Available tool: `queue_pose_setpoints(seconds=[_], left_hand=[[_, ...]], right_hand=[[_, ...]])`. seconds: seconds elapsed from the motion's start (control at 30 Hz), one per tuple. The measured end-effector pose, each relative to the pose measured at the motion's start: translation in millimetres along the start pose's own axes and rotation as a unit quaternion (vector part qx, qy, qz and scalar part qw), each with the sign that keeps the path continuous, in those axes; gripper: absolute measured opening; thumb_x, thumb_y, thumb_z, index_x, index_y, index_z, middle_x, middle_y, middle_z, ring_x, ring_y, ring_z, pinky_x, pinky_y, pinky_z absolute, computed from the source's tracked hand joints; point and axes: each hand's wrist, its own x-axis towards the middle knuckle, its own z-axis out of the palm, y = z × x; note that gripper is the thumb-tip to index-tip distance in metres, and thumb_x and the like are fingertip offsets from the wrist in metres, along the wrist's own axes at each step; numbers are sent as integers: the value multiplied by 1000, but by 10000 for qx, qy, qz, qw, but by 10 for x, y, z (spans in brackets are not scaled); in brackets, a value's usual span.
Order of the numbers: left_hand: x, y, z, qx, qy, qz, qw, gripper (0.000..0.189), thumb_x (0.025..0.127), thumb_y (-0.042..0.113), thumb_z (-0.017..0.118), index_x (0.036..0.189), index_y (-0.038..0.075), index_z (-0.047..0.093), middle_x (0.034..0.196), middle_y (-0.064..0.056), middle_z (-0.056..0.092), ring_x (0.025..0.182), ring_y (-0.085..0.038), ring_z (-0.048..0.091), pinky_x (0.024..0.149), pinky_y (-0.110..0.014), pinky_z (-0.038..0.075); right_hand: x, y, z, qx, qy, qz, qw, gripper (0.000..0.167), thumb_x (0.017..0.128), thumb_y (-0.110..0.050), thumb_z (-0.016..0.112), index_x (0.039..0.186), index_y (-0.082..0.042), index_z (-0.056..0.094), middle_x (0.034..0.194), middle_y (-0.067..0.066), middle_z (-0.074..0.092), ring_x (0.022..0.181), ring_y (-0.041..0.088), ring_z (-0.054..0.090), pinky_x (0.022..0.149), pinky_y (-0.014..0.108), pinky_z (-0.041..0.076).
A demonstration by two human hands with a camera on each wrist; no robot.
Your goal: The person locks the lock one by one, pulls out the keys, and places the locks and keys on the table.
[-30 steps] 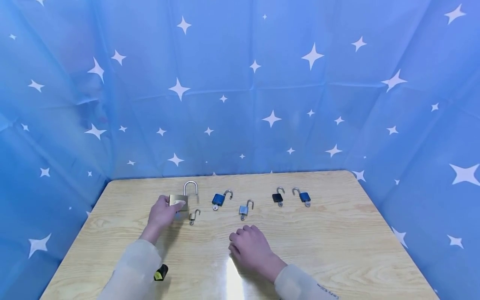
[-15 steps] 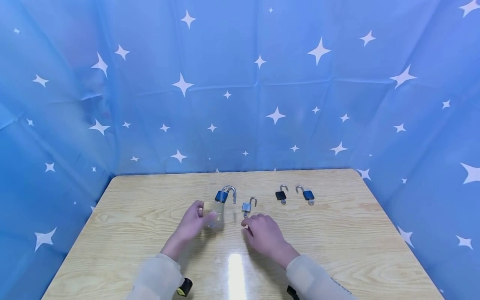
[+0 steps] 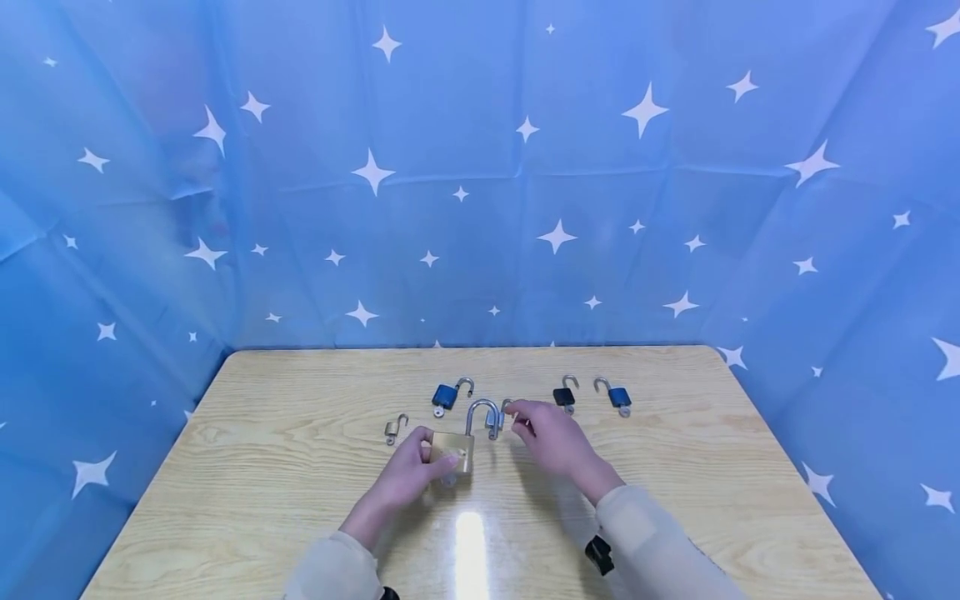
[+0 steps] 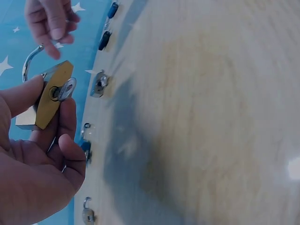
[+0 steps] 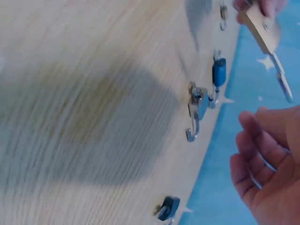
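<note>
My left hand [image 3: 405, 477] grips a large brass padlock [image 3: 461, 445] by its body, raised over the table. Its steel shackle [image 3: 482, 403] stands open toward the right, and a key [image 4: 69, 88] sits in the bottom of the body in the left wrist view. Just right of that shackle is my right hand [image 3: 558, 437], its fingers loosely bent with nothing in them, as the right wrist view shows. Behind the shackle, a small silver padlock [image 5: 201, 103] with an open shackle and a key lies on the table.
Also on the wooden table [image 3: 262, 483] lie a small brass padlock [image 3: 392, 429], a blue padlock [image 3: 444, 395], a black padlock [image 3: 563, 397] and another blue padlock [image 3: 619, 397], all with open shackles. A starry blue curtain [image 3: 480, 275] hangs behind.
My left hand has carried the large brass padlock rightward and nearer to me, away from the small brass one. My right hand has moved right and forward, beside the shackle.
</note>
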Motion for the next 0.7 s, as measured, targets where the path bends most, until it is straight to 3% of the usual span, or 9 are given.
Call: queue_pose_setpoints(seconds=[0.13, 0.3, 0.43, 0.6, 0.7], left_hand=[[-12, -24, 78, -191, -238, 134, 9994, 52, 90, 28, 68, 127, -2, 45, 90, -12, 70, 73, -17, 60, 63, -32, 46], [11, -23, 198, -427, -543, 351, 9970, 48, 93, 24, 65, 129, -3, 50, 99, -12, 71, 82, -17, 63, 76, -37, 49], [39, -32, 282, -560, -642, 407, 9955, 40, 92, 22, 65, 122, -3, 56, 99, -10, 70, 85, -16, 61, 82, -37, 49], [51, -38, 374, -812, -669, 276, 9941, 44, 92, 24, 65, 126, -3, 54, 103, -11, 70, 90, -16, 63, 87, -35, 48], [52, -32, 411, -977, -688, 172, 9927, 47, 92, 25, 65, 128, -3, 53, 106, -11, 70, 92, -17, 64, 89, -35, 48]], right_hand=[[24, 32, -14, 489, -77, -48, 9988, 35, 97, -12, 58, 132, -14, 59, 109, 3, 69, 85, 9, 61, 73, 30, 50], [32, 141, -14, 1411, -344, -378, 9887, 44, 101, -6, 49, 142, -21, 49, 137, 3, 59, 114, 20, 61, 88, 36, 52], [42, 239, -19, 2157, -651, -571, 9726, 44, 103, -4, 42, 141, -23, 50, 143, 2, 54, 125, 29, 56, 98, 39, 49], [39, 295, -48, 2872, -842, -667, 9518, 40, 104, -5, 37, 139, -19, 52, 137, 10, 57, 116, 35, 59, 91, 28, 50], [33, 321, -59, 3327, -989, -629, 9357, 40, 105, -8, 35, 140, -17, 51, 139, 12, 56, 114, 34, 58, 90, 29, 49]])
